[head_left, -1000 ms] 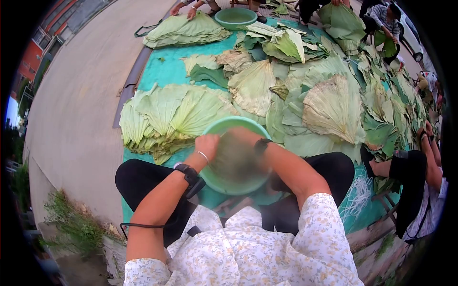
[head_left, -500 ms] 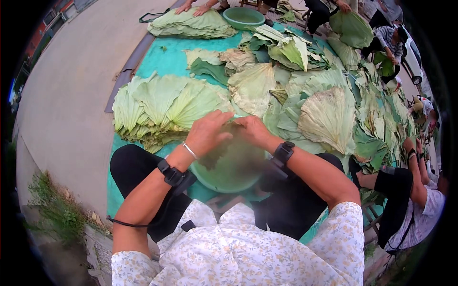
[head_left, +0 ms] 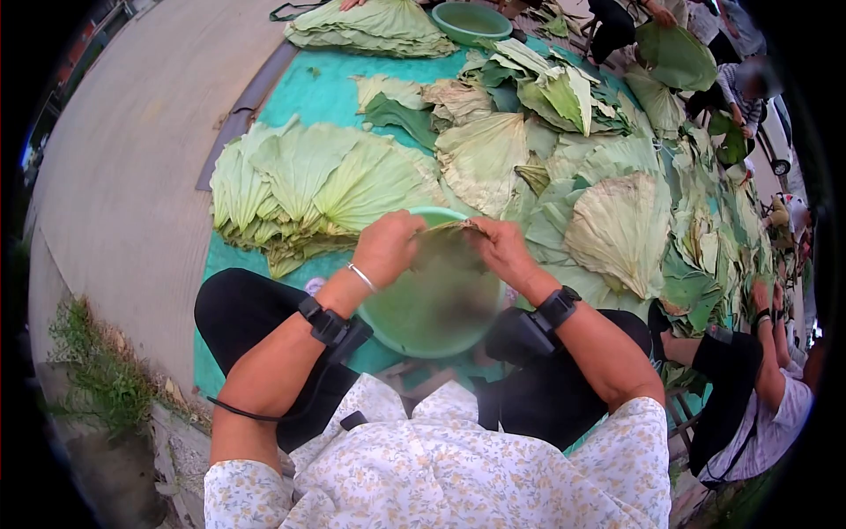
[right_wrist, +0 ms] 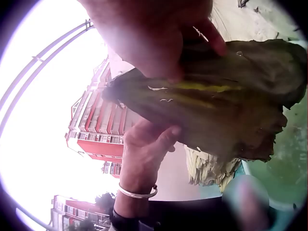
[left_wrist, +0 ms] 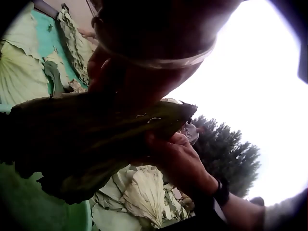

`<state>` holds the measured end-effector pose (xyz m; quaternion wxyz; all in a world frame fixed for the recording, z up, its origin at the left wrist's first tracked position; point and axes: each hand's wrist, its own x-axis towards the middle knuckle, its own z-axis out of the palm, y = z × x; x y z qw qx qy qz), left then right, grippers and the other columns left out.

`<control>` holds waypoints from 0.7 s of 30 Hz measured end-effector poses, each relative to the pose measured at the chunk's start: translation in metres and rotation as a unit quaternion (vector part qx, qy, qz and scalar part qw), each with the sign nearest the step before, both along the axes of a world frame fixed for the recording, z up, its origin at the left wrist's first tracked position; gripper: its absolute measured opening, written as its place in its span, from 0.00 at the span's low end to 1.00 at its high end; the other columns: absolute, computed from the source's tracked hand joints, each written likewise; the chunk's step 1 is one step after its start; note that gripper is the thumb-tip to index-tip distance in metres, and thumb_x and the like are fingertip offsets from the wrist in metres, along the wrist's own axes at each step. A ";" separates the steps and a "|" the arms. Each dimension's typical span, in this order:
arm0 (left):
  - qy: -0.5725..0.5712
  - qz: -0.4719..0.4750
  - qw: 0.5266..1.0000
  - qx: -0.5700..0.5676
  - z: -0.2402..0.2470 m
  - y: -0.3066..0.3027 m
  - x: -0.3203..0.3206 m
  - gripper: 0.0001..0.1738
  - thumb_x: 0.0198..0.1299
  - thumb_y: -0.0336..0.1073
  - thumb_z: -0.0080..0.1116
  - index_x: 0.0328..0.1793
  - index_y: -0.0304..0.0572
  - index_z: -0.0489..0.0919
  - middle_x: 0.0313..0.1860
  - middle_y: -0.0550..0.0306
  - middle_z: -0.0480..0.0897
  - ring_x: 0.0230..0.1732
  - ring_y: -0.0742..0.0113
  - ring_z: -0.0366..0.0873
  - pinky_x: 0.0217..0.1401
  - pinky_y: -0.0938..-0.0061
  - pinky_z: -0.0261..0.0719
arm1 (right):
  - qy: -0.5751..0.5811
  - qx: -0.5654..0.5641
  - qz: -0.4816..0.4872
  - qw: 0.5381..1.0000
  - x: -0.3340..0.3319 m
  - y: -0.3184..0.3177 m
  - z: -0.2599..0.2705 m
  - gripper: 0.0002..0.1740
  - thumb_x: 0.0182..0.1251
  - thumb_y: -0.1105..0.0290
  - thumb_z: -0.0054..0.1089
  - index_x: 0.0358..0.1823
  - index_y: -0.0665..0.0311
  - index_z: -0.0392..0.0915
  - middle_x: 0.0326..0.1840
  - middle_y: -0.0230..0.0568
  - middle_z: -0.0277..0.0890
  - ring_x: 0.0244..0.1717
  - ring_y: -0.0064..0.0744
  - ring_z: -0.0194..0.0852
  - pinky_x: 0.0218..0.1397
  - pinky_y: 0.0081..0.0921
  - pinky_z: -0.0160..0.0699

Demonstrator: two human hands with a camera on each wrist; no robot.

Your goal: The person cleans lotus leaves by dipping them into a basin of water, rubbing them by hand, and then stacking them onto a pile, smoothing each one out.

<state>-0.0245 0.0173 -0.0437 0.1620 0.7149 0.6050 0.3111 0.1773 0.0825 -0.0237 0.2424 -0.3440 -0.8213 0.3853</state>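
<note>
Between my two hands a dark, folded lotus leaf [head_left: 448, 236] with ragged edges is held up over a green basin [head_left: 428, 351]. My left hand [head_left: 386, 253] pinches one side of the leaf, thumb and fingers at its edge. On the other side, my right hand [head_left: 509, 256] grips the leaf near its upper edge. Dark and creased, the leaf [left_wrist: 82, 144] spans the left wrist view below the left hand. In the right wrist view the leaf [right_wrist: 226, 110] shows a yellowish streak, and its torn lower edge hangs beside the basin's greenish water [right_wrist: 284, 168].
A stack of pale green leaves [head_left: 326, 181] lies beyond the basin on the left. More leaves, a dry tan one [head_left: 619, 231] among them, cover the teal sheet [head_left: 339, 84] on the right. Another basin [head_left: 472, 21] stands at the far end. People sit along the right side.
My hands have risen from inside the basin to above its far side, bringing up the leaf. They have since spread a little apart with the leaf between them. The head view has shifted slightly.
</note>
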 end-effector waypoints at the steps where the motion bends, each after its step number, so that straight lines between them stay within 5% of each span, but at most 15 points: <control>1: 0.042 0.020 0.999 0.010 0.001 0.001 0.001 0.09 0.45 0.30 0.57 0.36 0.41 0.77 0.30 0.52 0.75 0.34 0.54 0.74 0.36 0.66 0.73 | 0.017 -0.008 -0.009 1.000 0.000 0.002 0.001 0.09 0.57 0.73 0.50 0.37 0.64 0.76 0.28 0.54 0.72 0.29 0.52 0.72 0.33 0.32 0.72; 5: 0.046 0.047 0.998 0.021 0.005 0.001 0.000 0.08 0.45 0.30 0.56 0.35 0.41 0.77 0.30 0.53 0.75 0.36 0.54 0.75 0.36 0.65 0.73 | 0.025 -0.010 -0.012 1.000 0.001 0.003 -0.001 0.09 0.57 0.74 0.50 0.39 0.64 0.76 0.29 0.54 0.72 0.30 0.51 0.73 0.33 0.32 0.72; 7: 0.043 0.046 0.998 -0.023 0.002 0.003 -0.002 0.08 0.45 0.31 0.55 0.35 0.43 0.77 0.30 0.54 0.75 0.36 0.54 0.74 0.36 0.64 0.73 | -0.020 0.027 -0.022 0.999 0.000 0.002 -0.006 0.09 0.58 0.77 0.51 0.40 0.65 0.75 0.24 0.47 0.72 0.22 0.34 0.67 0.30 0.24 0.69; 10: 0.050 0.039 0.998 0.007 0.001 0.005 -0.007 0.07 0.45 0.32 0.55 0.33 0.45 0.78 0.30 0.54 0.75 0.36 0.54 0.74 0.36 0.64 0.73 | -0.008 0.024 -0.012 1.000 -0.002 0.000 -0.006 0.09 0.58 0.77 0.51 0.40 0.65 0.75 0.23 0.44 0.72 0.21 0.31 0.66 0.30 0.24 0.69; 12: 0.061 0.025 0.998 -0.024 0.001 0.003 -0.007 0.05 0.46 0.33 0.54 0.32 0.46 0.77 0.29 0.55 0.74 0.36 0.53 0.73 0.36 0.64 0.73 | -0.043 -0.029 -0.030 0.998 -0.002 -0.003 -0.007 0.10 0.58 0.76 0.50 0.40 0.63 0.76 0.27 0.55 0.72 0.29 0.49 0.75 0.31 0.31 0.72; 21: 0.067 -0.004 0.996 0.061 -0.004 0.002 -0.007 0.03 0.48 0.32 0.53 0.30 0.45 0.75 0.29 0.54 0.73 0.36 0.54 0.72 0.36 0.64 0.71 | 0.010 0.051 -0.050 0.997 -0.002 -0.001 -0.010 0.08 0.58 0.77 0.52 0.38 0.66 0.76 0.26 0.49 0.75 0.25 0.40 0.75 0.32 0.26 0.72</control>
